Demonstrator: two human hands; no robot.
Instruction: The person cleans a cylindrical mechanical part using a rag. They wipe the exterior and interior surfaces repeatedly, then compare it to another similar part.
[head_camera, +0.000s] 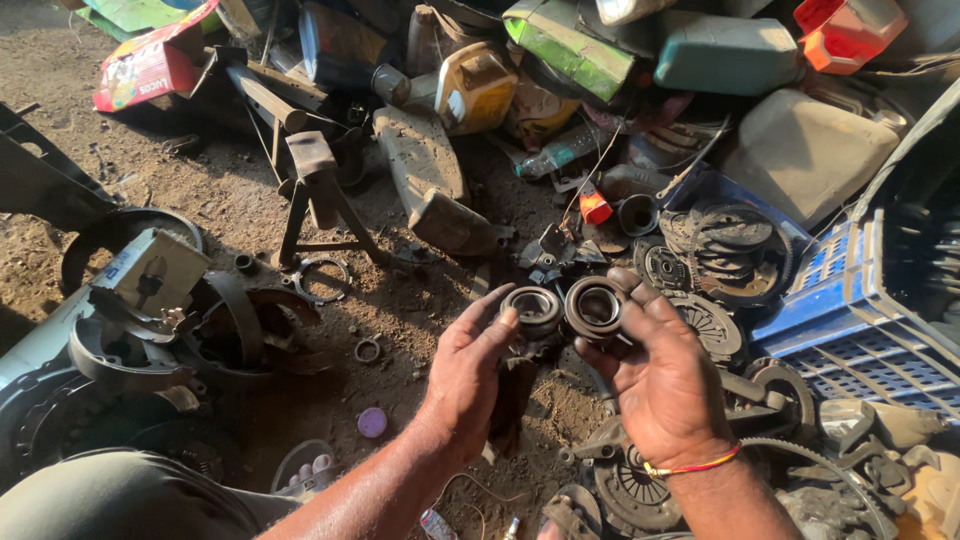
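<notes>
Your left hand (462, 375) grips one round, greasy dark metal bearing ring (533, 308) and your right hand (660, 375) its twin (596, 306), rims touching side by side, bores facing you, above oil-stained dirt ground (400, 300) crowded with clutch plates (725, 250) beside a blue plastic crate (850, 320).
</notes>
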